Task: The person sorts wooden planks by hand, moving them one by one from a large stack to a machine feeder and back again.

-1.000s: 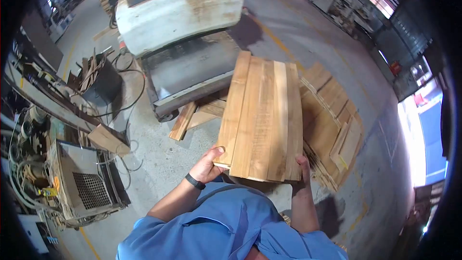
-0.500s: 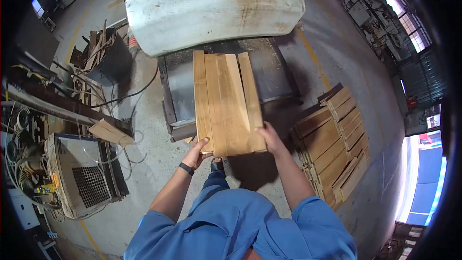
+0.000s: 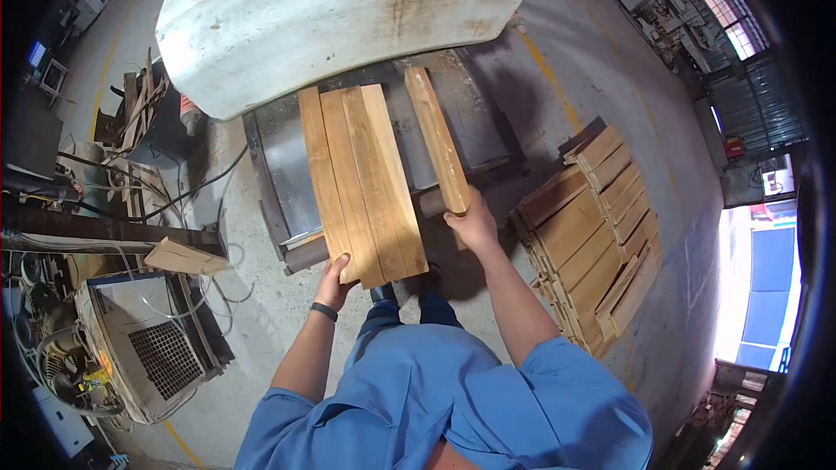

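Observation:
Several wooden boards [image 3: 361,183] lie side by side over the machine's metal bed, their near ends jutting toward me. My left hand [image 3: 333,281] grips the near left corner of these boards, thumb on top. My right hand [image 3: 473,224] is closed around the near end of a separate wooden board [image 3: 438,135]. That board is turned up on its edge, with a gap between it and the others. Its far end reaches over the metal bed [image 3: 287,165].
A large white machine cover [image 3: 340,22] rises behind the bed. Stacked wooden boards [image 3: 592,235] lie on the floor to my right. A bin of wood scraps [image 3: 157,135] and a box with a grille [image 3: 152,339] stand at left, with hoses and cables [image 3: 205,183] nearby.
My right hand has separated the rightmost board from the others and tipped it on edge. The boards appear further left in view, with my left hand still at their corner.

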Tool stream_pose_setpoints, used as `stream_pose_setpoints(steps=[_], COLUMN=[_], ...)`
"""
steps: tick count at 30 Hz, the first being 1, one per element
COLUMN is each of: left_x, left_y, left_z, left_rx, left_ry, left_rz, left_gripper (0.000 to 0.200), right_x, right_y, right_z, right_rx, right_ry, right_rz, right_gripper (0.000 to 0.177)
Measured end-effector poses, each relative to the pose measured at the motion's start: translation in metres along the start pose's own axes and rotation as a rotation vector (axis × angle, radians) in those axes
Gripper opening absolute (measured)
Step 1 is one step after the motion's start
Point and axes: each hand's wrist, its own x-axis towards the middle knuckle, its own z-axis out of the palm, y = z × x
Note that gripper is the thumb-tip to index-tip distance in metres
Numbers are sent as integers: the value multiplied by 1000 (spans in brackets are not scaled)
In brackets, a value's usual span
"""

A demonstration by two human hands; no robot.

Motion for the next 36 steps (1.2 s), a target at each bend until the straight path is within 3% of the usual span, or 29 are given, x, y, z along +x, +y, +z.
stream_pose_setpoints(steps=[2,6,10,15,19,22,27,36], left_x=[2,-5,-1,-4,-1,1,2,1], left_y=[-2,-1,-7,-9,-13,-18,-20,-14], left_z=[-2,2,3,15,17,14,14,11], left_rx=[-12,65,42,19,18,-14,-62,-92], left_ry=[22,91,100,110,130,141,197,142], left_rz=[10,24,55,112,108,116,110,64], left_gripper=[66,67,67,75,76,76,73,67], right_x=[5,10,-7,15,63,115,207,234], right_y=[-5,16,31,75,54,29,-12,-57], right_z=[-4,-8,-36,-50,-49,-33,0,9], right_rx=[-278,-412,-482,-380,-441,-477,-526,-592], right_ry=[78,-35,-205,-200,-205,-180,-131,-186], right_rz=[-44,-406,-586,-754,-871,-827,-754,-646], right_gripper=[80,93,93,65,62,69,66,63])
